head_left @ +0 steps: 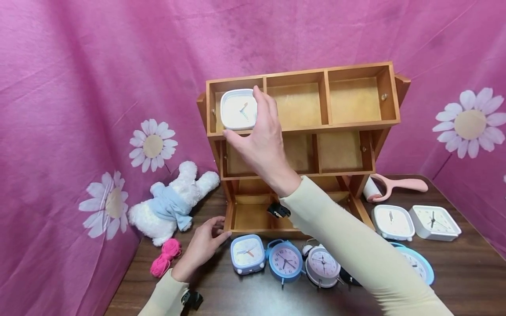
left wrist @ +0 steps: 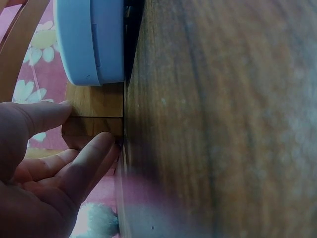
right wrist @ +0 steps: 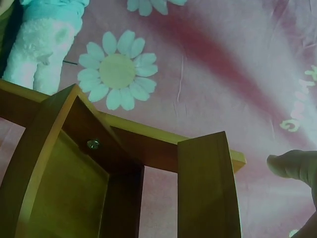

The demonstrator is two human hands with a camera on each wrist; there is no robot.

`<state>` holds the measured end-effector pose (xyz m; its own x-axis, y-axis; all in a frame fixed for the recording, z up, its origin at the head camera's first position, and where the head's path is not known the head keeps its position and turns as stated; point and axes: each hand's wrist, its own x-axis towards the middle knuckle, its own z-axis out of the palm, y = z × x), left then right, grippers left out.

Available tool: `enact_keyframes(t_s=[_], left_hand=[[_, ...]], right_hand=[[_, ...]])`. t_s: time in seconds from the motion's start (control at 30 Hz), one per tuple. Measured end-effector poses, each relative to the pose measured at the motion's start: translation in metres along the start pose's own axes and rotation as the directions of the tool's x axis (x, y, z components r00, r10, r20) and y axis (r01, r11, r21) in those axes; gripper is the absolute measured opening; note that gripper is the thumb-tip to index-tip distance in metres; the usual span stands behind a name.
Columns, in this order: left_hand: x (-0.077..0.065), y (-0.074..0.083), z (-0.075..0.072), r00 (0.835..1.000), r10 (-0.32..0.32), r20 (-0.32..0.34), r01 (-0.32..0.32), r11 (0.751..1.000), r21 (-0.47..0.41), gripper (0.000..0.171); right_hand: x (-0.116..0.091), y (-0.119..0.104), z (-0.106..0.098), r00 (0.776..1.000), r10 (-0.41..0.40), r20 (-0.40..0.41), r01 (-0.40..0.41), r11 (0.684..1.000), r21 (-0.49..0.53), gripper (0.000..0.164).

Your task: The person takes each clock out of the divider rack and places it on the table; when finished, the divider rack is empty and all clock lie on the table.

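Note:
My right hand point(head_left: 262, 131) grips a white rounded-square alarm clock point(head_left: 239, 109) between thumb and fingers, in front of the upper left compartment of a tiered wooden shelf point(head_left: 302, 127). Only a thumb point(right wrist: 287, 166) of that hand shows in the right wrist view, beyond the shelf's end panel point(right wrist: 208, 183); the clock is out of that view. Low on the left, my left hand point(head_left: 201, 245) holds the shelf's bottom front corner. Its thumb and fingers lie on either side of the wooden corner point(left wrist: 94, 126) in the left wrist view, close to a blue clock point(left wrist: 91, 42).
Along the shelf's front stand a blue-rimmed square clock point(head_left: 247, 253), a round blue clock point(head_left: 285, 261) and a pale twin-bell clock point(head_left: 322, 265). White clocks point(head_left: 393, 221) and a pink-handled lint roller point(head_left: 395, 184) lie right. A plush toy point(head_left: 170, 206) and pink yarn point(head_left: 166, 256) lie left.

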<state>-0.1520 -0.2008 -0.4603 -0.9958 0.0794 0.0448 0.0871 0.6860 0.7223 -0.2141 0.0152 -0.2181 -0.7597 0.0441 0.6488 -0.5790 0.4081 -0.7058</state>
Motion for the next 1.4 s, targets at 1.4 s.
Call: enact_keyframes(t_s=[1.4], left_hand=[[-0.001, -0.001, 0.001, 1.0, 0.008, -0.002, -0.008, 1.0, -0.004, 0.041]], right_hand=[[0.033, -0.014, 0.028, 0.988, 0.126, 0.092, -0.079, 0.912, -0.403, 0.115]])
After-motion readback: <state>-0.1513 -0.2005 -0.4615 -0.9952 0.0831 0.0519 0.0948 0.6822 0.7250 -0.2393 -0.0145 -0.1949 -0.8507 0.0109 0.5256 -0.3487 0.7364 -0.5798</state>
